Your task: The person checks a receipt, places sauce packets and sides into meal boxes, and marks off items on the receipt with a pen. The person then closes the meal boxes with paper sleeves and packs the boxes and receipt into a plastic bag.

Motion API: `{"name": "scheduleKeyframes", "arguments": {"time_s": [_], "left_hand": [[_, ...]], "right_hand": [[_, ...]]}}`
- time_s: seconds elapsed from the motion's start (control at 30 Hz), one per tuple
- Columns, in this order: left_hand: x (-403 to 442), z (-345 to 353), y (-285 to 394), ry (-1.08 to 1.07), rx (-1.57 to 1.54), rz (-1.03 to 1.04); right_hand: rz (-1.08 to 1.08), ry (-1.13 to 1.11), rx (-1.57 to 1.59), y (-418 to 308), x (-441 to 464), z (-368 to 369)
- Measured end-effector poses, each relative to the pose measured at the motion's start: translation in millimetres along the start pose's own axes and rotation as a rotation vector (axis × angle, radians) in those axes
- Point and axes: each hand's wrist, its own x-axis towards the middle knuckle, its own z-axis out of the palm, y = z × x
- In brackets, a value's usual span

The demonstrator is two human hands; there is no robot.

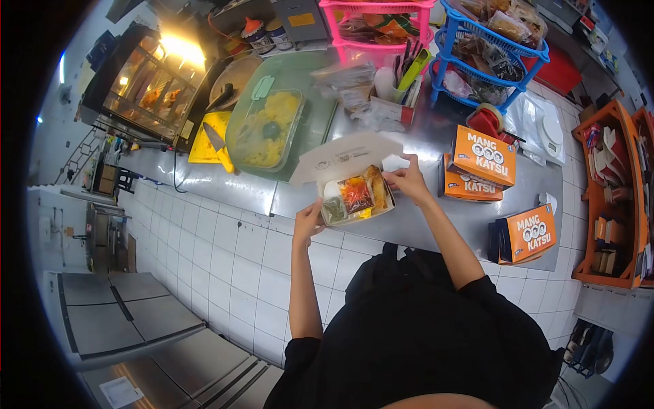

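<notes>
An open paper food box (361, 219) is between my hands at the front edge of the steel table, its white lid (347, 155) raised at the back. Inside lie a red sauce packet (357, 193), a browned fried piece (377, 185), something white and something green. My left hand (309, 221) is closed on the box's left side. With its fingers pinched at the right rear corner, near the lid's edge, my right hand (409, 180) grips the box too.
Orange printed boxes (482, 155) are stacked on the right, with more boxes (523, 235) near the corner. A knife (214, 136) lies on a yellow board (201, 151) at left, beside a clear tub (267, 129) of yellow food. Blue (501, 48) and pink racks (378, 7) stand behind.
</notes>
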Motion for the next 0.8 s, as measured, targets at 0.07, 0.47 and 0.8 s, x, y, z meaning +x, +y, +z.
{"name": "scheduleKeyframes", "arguments": {"time_s": [0.07,0.47,0.8], "left_hand": [[-6.1,0.7,2.4,-0.009,-0.039,-0.037],[-16.5,-14.8,59.1,0.381,0.134,0.785],[-7.7,40.8,8.6,0.192,0.559,0.636]], "right_hand": [[-0.01,-0.003,0.01,9.2,-1.3,-2.4],[-0.525,-0.186,-0.314,-108.4,-25.3,-11.4],[-0.595,0.051,-0.563,-0.2,-38.1,31.7]]}}
